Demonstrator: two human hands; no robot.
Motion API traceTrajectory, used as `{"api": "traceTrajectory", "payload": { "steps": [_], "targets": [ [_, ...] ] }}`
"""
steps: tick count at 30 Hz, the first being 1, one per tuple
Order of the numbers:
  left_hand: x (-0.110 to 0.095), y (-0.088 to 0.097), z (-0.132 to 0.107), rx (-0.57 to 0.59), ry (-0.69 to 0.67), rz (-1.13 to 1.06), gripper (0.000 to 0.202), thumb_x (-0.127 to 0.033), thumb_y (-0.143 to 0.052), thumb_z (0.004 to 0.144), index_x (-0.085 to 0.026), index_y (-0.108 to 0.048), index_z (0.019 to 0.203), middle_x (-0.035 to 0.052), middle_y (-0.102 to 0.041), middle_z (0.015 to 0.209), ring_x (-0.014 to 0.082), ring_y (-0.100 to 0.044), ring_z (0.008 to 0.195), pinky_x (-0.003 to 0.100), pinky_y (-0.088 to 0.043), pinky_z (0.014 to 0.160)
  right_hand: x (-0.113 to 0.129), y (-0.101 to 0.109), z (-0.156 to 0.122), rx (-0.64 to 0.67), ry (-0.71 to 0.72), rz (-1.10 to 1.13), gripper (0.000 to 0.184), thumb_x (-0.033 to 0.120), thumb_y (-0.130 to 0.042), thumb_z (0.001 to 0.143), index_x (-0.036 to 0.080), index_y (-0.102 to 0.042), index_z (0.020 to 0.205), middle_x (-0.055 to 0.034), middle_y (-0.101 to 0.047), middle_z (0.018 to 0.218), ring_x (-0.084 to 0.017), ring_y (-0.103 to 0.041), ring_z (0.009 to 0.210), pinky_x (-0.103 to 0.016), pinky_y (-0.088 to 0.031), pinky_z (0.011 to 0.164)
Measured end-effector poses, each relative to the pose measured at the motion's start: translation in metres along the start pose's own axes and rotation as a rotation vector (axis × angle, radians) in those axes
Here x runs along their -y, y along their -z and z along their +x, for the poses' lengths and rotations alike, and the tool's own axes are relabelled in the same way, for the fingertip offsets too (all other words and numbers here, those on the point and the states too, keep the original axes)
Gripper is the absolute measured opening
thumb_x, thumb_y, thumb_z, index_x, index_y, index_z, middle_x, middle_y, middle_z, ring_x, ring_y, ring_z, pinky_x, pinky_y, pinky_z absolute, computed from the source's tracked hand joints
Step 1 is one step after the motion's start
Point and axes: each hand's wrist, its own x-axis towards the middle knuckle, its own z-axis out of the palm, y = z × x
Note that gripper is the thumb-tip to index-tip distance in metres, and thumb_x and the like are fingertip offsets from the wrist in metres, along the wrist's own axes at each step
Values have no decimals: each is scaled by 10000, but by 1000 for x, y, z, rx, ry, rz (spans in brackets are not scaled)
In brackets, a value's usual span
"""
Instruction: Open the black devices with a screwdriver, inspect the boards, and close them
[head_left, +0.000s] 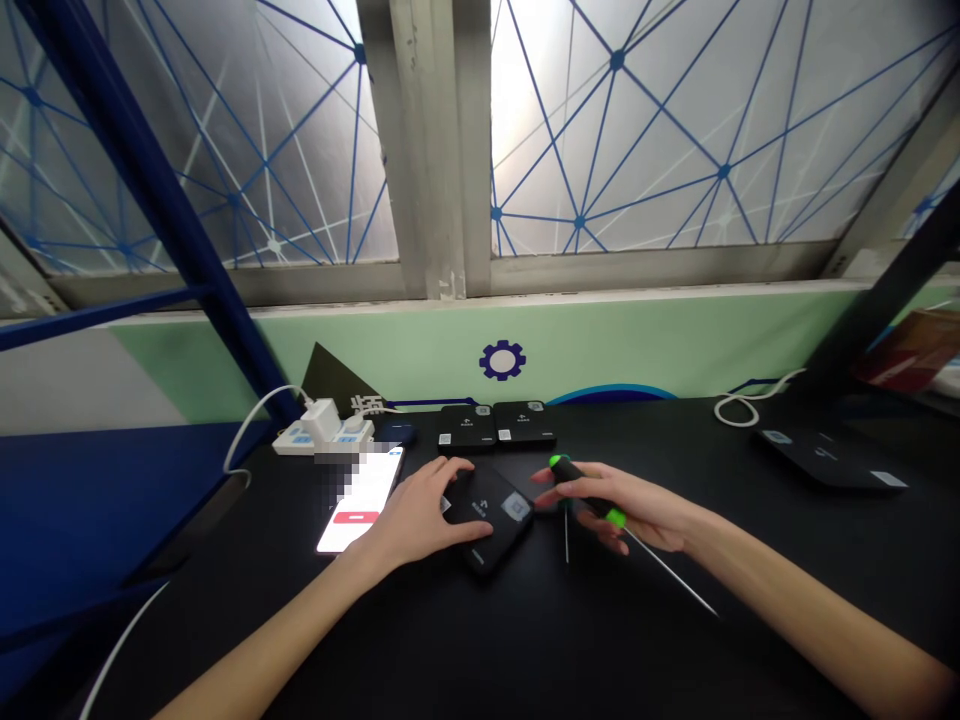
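My left hand (416, 510) lies over a flat black rectangular device (487, 545) with pale labels, its fingers curled across the device's top edge. My right hand (645, 505) grips a black-handled screwdriver (581, 485) with green bands, and its long thin metal shaft (667, 572) points toward the lower right. A second thin metal shaft (566, 535) points down below the handle; I cannot tell what it belongs to. To the left of my left hand lies a lit smartphone (360, 505) showing a red button, partly blurred out.
Two similar black devices (495, 425) stand at the back of the black tabletop (375, 640), and another (829, 458) lies at right. A power strip (322, 440) holds a white charger. White cables, a blue steel upright (157, 205) and a green wall (675, 345) surround the table.
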Motion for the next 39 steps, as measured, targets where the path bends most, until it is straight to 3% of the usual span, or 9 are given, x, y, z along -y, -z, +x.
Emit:
{"api": "traceTrajectory", "payload": {
  "steps": [6,12,17,20,23,27,31,34,39],
  "targets": [
    [4,-1,2,-16,120,22,764,-752,-680,746,-260,-580,1322,7,-596,812,237,-600,723,284,-383,579,0,3,4,-90,149,-39,356,391,-674,912,172,-636,1190,-37,-669,798,-81,-490,446,-210,-556,370],
    [4,-3,2,22,106,57,693,-737,-624,809,-257,-592,1309,-5,-580,768,227,-592,710,283,-386,578,-2,6,5,-202,230,-177,414,454,-613,943,207,-598,1274,0,-655,733,-91,-530,401,-205,-494,353],
    [-15,-9,-8,-123,-11,195,631,-636,-623,860,-263,-551,1364,94,-616,1164,315,-617,1027,385,-489,810,0,6,4,-260,257,-289,435,506,-590,942,200,-626,1249,1,-651,717,-78,-487,418,-168,-362,336],
    [-26,-19,-15,-69,-55,220,896,-725,-726,707,-266,-499,1443,145,-520,1393,443,-490,1261,542,-411,1029,3,5,4,-282,286,-299,443,516,-592,927,193,-642,1226,13,-633,695,-67,-441,396,-176,-298,334],
    [-30,-27,-19,36,-38,184,1045,-767,-768,612,-301,-453,1493,143,-394,1545,532,-332,1379,660,-292,1102,4,5,5,-303,274,-295,449,519,-589,919,192,-643,1221,18,-624,684,-70,-435,391,-185,-292,337],
    [-28,-24,-22,84,-79,131,978,-575,-818,638,-296,-447,1499,132,-349,1583,510,-328,1386,657,-298,1107,3,7,7,-308,283,-304,444,516,-592,913,193,-646,1213,12,-629,699,-73,-436,399,-185,-290,335],
    [-23,-10,-16,21,-103,-127,718,-431,-756,726,-283,-548,1397,97,-484,1479,400,-456,1312,522,-383,1096,4,9,6,-319,309,-288,425,499,-588,923,189,-647,1208,9,-620,709,-74,-437,414,-185,-306,345],
    [-19,-2,-7,1,25,-551,464,-495,-557,909,-264,-603,1308,67,-625,1323,331,-577,1205,459,-442,1046,5,10,5,-323,333,-258,425,493,-592,920,190,-650,1211,6,-621,713,-77,-427,419,-191,-321,350],
    [-13,5,4,23,427,-1261,672,-680,-396,922,-153,-627,1269,147,-722,1143,353,-688,1039,468,-572,834,5,13,4,-319,361,-212,430,489,-597,911,184,-657,1207,-1,-629,712,-83,-418,415,-194,-315,341]
  ]
}}
